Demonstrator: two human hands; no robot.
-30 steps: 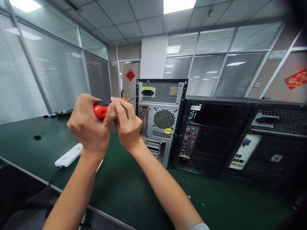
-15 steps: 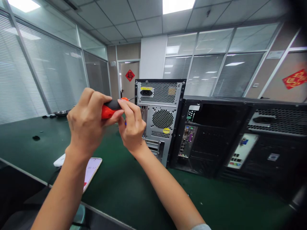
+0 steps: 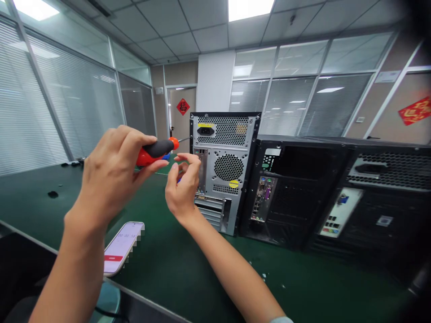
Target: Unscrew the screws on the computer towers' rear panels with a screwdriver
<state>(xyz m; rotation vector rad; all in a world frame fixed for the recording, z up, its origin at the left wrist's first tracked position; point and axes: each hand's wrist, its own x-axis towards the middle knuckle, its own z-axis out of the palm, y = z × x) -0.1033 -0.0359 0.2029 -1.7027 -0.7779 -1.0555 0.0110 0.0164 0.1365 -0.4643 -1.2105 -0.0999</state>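
Observation:
My left hand [image 3: 111, 168] is closed round the red and black handle of a screwdriver [image 3: 160, 149]. Its thin shaft points right, with the tip at the upper left edge of a computer case [image 3: 229, 167]. That case stands upright with its silver back panel facing me; whether the tip sits on a screw is too small to tell. Just below and right of the handle is my right hand [image 3: 183, 188], off the screwdriver. Its fingers are bent and apart, and I see nothing in them. Part of the case's left edge is hidden behind it.
Two black computer cases [image 3: 286, 193] stand to the right of the silver-backed one. On the green table [image 3: 188, 269] lie a phone [image 3: 124, 244] showing a timer, small metal bits [image 3: 264, 276] and a small black piece [image 3: 53, 194]. A blue object shows behind the screwdriver.
My right hand has let go of the screwdriver's front end and dropped slightly. My left hand has shifted a little left, still gripping the handle, and more of the phone shows.

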